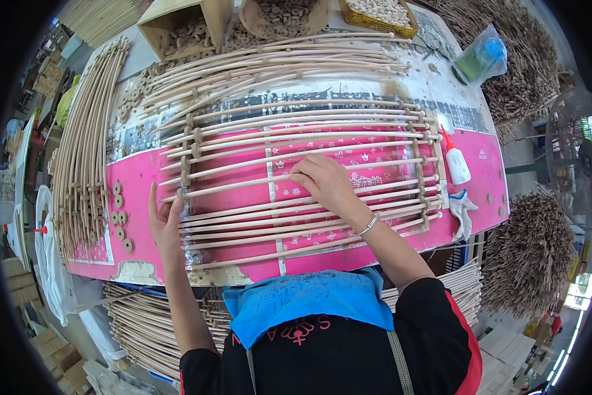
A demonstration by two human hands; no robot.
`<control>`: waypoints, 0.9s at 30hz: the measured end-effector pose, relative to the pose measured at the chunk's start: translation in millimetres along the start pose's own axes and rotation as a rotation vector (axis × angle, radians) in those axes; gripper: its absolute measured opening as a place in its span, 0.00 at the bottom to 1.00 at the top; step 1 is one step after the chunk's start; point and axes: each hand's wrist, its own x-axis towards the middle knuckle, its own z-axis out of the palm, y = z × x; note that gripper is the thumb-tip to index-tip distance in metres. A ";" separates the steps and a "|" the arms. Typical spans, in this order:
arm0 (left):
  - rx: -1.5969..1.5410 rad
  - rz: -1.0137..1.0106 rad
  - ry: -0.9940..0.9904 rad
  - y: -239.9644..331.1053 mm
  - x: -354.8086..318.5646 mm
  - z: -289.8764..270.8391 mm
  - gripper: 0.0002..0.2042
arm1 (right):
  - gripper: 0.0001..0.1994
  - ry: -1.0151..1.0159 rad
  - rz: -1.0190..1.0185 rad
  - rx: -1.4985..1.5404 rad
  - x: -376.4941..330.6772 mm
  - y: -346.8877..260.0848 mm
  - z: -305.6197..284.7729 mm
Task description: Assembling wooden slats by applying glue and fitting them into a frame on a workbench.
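Observation:
Thin pale wooden sticks [243, 218] lie side by side across the pink table cover, with small wooden rings [186, 151] around their left ends. More wooden rings [421, 172] sit around them near the right ends. My right hand [327, 187] pinches one wooden stick [243, 187] near its middle, thumb and fingers closed. At that stick's left end is my left hand [167, 220], its index finger and thumb apart on either side of the tip. A wooden ring sits by the thumb; whether the thumb touches it I cannot tell.
Loose rings [121, 218] lie left of the sticks. Bundled sticks [88, 151] and a further stack [276, 62] flank them. At the right are a white glue bottle [457, 164] with red nozzle, a glove [462, 214] and a fan [572, 141]. A wooden box [180, 29] of rings stands behind.

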 end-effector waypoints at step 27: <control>1.021 0.498 -0.007 7.5 3.9 -20.7 0.25 | 0.09 -0.110 0.075 0.136 6.5 -0.4 7.5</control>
